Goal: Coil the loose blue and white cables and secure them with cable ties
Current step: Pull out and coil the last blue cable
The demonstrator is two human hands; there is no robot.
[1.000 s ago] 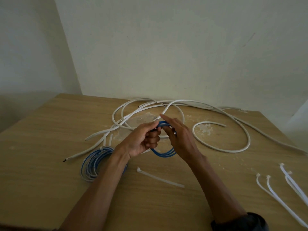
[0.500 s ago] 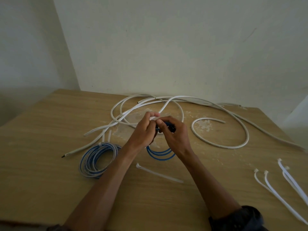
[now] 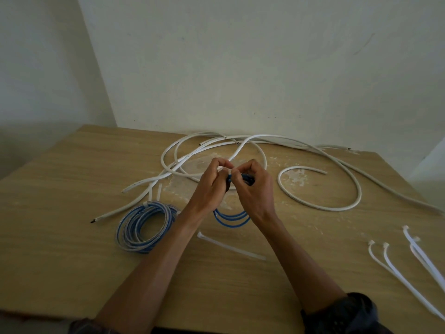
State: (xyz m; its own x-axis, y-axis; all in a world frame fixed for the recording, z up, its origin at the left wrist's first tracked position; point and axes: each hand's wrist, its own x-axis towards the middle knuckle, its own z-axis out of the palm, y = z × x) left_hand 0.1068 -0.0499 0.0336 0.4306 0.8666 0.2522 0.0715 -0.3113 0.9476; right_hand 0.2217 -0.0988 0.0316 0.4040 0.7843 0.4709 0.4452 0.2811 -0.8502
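Left hand point(image 3: 212, 186) pinches a white cable tie point(image 3: 225, 168) atop the small blue coil point(image 3: 232, 219); right hand point(image 3: 255, 189), touching it, grips the coil's top, whose loops hang toward me.

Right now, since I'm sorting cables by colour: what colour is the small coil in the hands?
Blue. The small coil shows best in the head view.

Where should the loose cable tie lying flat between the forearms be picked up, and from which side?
Probably at the blocky head end of the cable tie, pinched from above across its width. The strap lies flat on the table, thin and hard to get under; the head looks slightly thicker.
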